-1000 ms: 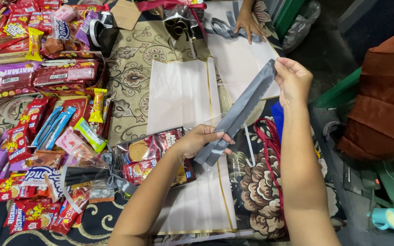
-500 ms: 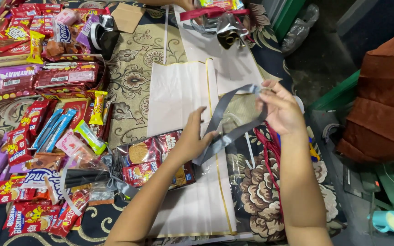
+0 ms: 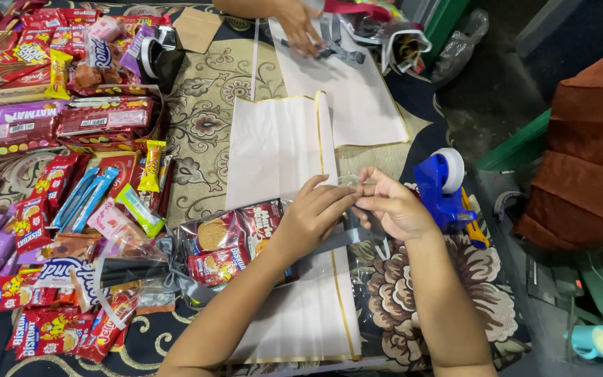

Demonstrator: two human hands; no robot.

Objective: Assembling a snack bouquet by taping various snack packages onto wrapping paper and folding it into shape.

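clear tape piece [image 3: 349, 183] sits pinched between both hands at frame centre, its short length running nine to three o'clock. left hand [image 3: 313, 213] and right hand [image 3: 393, 206] fingertips are clamped on it, equally near. grey ribbon [image 3: 336, 241] lies under the hands at six o'clock, tape dispenser [image 3: 441, 188] at three.
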